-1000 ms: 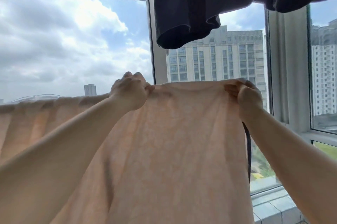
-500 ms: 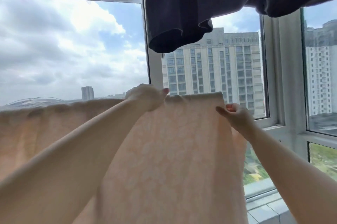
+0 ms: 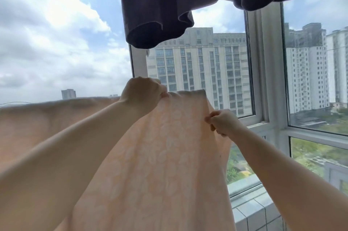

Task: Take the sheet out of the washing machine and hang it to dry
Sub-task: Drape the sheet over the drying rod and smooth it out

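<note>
A pale peach sheet (image 3: 165, 155) with a faint white floral pattern hangs draped in front of the window, its top fold running from the far left to just right of centre. Whatever carries it is hidden under the cloth. My left hand (image 3: 143, 95) is closed over the top fold near the sheet's right end. My right hand (image 3: 222, 122) pinches the sheet's right side edge a little below the top corner.
A dark garment (image 3: 169, 4) hangs overhead, its sleeve dangling just above my left hand. White window frames (image 3: 263, 80) stand right behind the sheet, with a tiled sill (image 3: 259, 213) at the lower right. Tower blocks and sky lie beyond the glass.
My left hand slid right along the top fold. My right hand left the top corner and dropped to pinch the side edge lower down. The view shifted left.
</note>
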